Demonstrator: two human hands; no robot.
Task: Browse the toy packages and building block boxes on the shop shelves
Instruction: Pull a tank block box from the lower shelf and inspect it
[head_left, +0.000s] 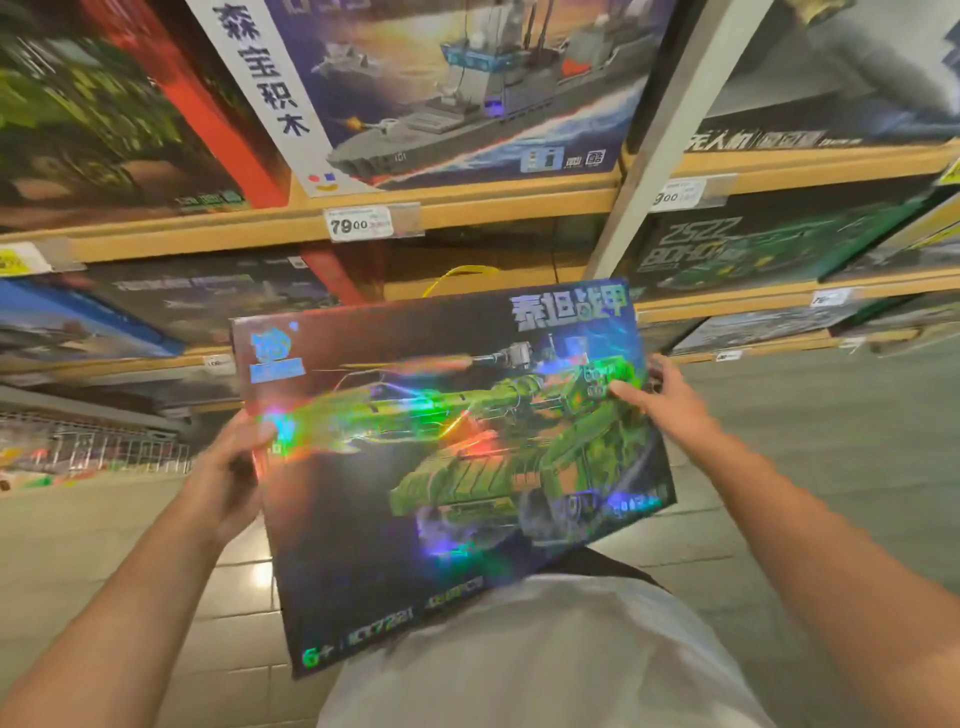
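Both hands are on the tank box (452, 467), dead centre of the view, held flat-on to the camera and tilted a little, its top edge toward 12 o'clock and its lower corner dipping to 7 o'clock over the white shirt (545, 660). The left hand (226, 478) grips the box's left edge at 9 o'clock, thumb curled over the front and fingers wrapped behind. The right hand (670, 400) pinches the right edge at 3 o'clock, thumb pressed on the glossy face, fingers tucked behind the rim. The cover shows a green tank with a long gun, and its foil shimmers in rainbow patches.

Up at 12 o'clock a warship box (467, 88) stands on the top shelf (493, 205), with a red box (218, 124) just beside it at 11 o'clock. A price tag (358, 223) reading 79.00 clips to the shelf edge below the ship. At 1 o'clock a pale upright post (670, 135) splits the racks. Beyond it, at 2 o'clock, a dark green box (769, 244) lies on the next shelf down. A yellow strap (460, 273) loops just above the held box. Tiled floor (831, 441) fills 4 o'clock.
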